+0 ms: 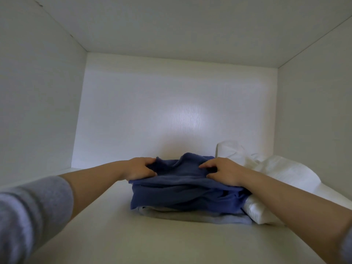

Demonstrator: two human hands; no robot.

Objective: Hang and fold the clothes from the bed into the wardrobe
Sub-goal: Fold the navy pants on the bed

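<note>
A folded blue garment lies on a white wardrobe shelf, on top of a pale folded piece whose edge shows beneath it. My left hand grips the garment's far left corner with curled fingers. My right hand rests on its far right part, fingers bent and pinching the cloth. Both forearms reach in from the lower corners of the view.
White bedding or a pillow-like bundle fills the shelf's right side, touching the blue pile. The compartment has a white back panel, side walls and a top board close above. Bare shelf lies to the left and in front.
</note>
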